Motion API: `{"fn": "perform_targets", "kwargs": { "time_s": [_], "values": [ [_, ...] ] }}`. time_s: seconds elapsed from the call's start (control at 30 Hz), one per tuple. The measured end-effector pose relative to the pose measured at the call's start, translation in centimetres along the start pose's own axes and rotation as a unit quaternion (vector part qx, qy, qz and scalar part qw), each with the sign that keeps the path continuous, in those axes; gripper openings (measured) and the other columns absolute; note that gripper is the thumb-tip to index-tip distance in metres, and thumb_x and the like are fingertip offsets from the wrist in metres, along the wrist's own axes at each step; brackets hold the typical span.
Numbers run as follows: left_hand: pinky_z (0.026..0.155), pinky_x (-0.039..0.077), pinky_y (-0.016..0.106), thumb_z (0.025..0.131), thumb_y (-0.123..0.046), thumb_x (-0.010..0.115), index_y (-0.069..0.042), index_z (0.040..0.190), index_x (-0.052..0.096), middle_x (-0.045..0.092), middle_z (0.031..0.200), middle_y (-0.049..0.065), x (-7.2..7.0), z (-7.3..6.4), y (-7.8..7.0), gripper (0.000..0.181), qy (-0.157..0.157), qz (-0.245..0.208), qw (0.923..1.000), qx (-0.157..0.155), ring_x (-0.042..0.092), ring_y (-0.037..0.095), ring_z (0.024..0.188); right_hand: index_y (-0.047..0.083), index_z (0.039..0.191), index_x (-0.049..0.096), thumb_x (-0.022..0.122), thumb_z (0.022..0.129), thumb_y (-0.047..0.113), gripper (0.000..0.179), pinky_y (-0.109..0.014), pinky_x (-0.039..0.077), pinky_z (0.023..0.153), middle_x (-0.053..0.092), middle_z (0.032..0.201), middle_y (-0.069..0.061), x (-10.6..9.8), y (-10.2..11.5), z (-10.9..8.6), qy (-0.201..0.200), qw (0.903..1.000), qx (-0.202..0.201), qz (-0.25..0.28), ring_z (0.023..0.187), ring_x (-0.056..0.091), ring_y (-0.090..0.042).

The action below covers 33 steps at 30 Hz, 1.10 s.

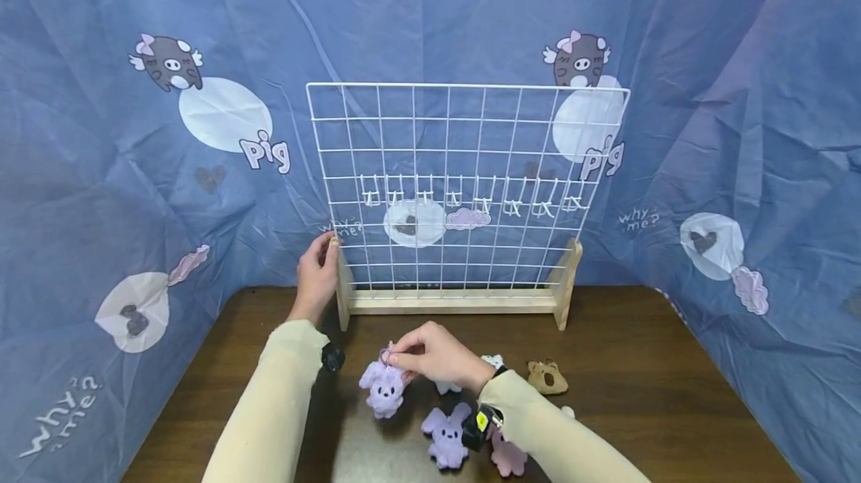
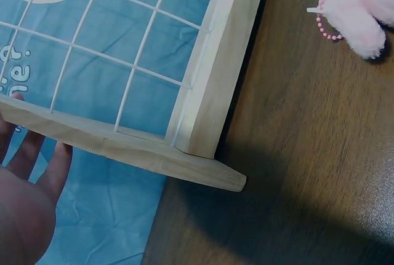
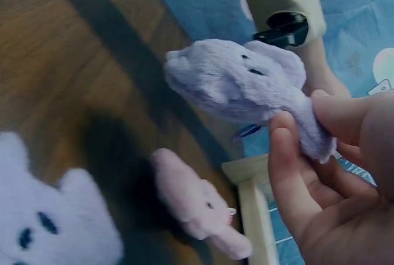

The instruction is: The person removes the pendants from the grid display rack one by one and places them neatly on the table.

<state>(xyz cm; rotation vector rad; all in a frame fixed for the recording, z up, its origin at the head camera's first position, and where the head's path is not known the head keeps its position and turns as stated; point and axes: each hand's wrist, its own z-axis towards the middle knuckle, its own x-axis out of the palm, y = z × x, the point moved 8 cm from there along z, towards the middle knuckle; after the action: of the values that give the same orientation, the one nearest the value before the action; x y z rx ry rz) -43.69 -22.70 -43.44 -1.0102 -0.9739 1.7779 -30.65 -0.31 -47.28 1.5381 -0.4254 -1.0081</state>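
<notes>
My left hand (image 1: 318, 279) grips the left wooden upright (image 1: 343, 288) of a white wire grid rack (image 1: 464, 120), and its fingers pass behind the wood in the left wrist view. In front of the rack, my right hand (image 1: 440, 356) pinches a purple plush bunny keychain (image 1: 386, 393) by an ear, holding it above the table. A purple loop shows at its top. Another purple plush bunny (image 1: 447, 438) lies below that hand, next to a pink plush (image 1: 507, 457) partly covered by the right wrist. The right wrist view shows a pink plush (image 3: 191, 197) under the held bunny.
Several white hooks (image 1: 454, 199) hang in a row across the grid. A brown plush (image 1: 547, 377) lies right of my right forearm, and a pale plush (image 1: 493, 360) is partly hidden behind that hand. Blue printed cloth (image 1: 430, 12) surrounds the brown wooden table (image 1: 639, 393).
</notes>
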Motion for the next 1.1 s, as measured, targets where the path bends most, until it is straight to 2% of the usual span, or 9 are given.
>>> {"fn": "perform_targets", "kwargs": {
  "time_s": [0.1,0.27,0.5,0.63,0.83,1.1],
  "values": [
    [0.104,0.045,0.045,0.113,-0.023,0.05,-0.005,0.145,0.058,0.068,0.133,0.017,0.0,0.0,0.0,0.038,0.001,-0.001,1.0,-0.003,0.061,0.029,0.122,0.002,0.098,0.082,0.075,0.097,0.007,0.009,-0.035,0.063,0.066,0.074,0.091,-0.003,0.8,-0.8,-0.3,0.012,0.9999,-0.006,-0.005,0.069,0.073,-0.019],
    [0.102,0.045,0.041,0.113,-0.023,0.049,-0.005,0.145,0.059,0.069,0.132,0.017,-0.1,0.1,0.0,0.038,-0.004,0.004,1.0,0.0,0.061,0.029,0.119,0.005,0.09,0.082,0.077,0.096,0.008,0.009,-0.027,0.06,0.06,0.075,0.079,0.002,2.1,-1.6,-0.7,0.038,0.9984,-0.003,-0.043,0.061,0.069,-0.005],
    [0.099,0.045,0.035,0.112,-0.022,0.05,-0.005,0.143,0.06,0.069,0.131,0.016,-0.2,0.2,-0.2,0.036,-0.005,0.0,1.0,0.008,0.062,0.027,0.117,0.008,0.085,0.08,0.078,0.096,0.008,0.011,-0.023,0.057,0.057,0.075,0.07,0.005,3.4,-2.1,-1.2,0.071,0.9927,0.014,-0.096,0.058,0.071,-0.006],
    [0.099,0.045,0.037,0.112,-0.021,0.05,-0.005,0.143,0.06,0.069,0.131,0.017,-0.2,0.2,-0.2,0.036,-0.005,-0.002,1.0,0.007,0.062,0.028,0.117,0.007,0.085,0.079,0.077,0.096,0.007,0.011,-0.021,0.055,0.055,0.075,0.068,0.003,3.9,-2.5,-1.3,0.077,0.9913,0.025,-0.104,0.057,0.069,-0.006],
    [0.097,0.044,0.035,0.112,-0.021,0.05,-0.005,0.143,0.06,0.069,0.13,0.016,-0.1,0.1,0.0,0.036,-0.003,0.0,1.0,0.006,0.061,0.026,0.115,0.005,0.083,0.078,0.076,0.096,0.006,0.013,-0.018,0.052,0.051,0.074,0.065,-0.002,4.7,-2.4,-1.5,0.087,0.9876,0.016,-0.13,0.051,0.061,0.002],
    [0.098,0.045,0.037,0.113,-0.023,0.05,-0.006,0.143,0.06,0.069,0.131,0.015,-0.1,0.1,0.1,0.037,0.0,0.0,1.0,0.003,0.061,0.026,0.116,0.007,0.081,0.078,0.076,0.096,0.007,0.015,-0.015,0.048,0.049,0.073,0.064,-0.003,4.9,-2.3,-1.6,0.076,0.9851,0.014,-0.154,0.049,0.06,0.001]
  ]
}}
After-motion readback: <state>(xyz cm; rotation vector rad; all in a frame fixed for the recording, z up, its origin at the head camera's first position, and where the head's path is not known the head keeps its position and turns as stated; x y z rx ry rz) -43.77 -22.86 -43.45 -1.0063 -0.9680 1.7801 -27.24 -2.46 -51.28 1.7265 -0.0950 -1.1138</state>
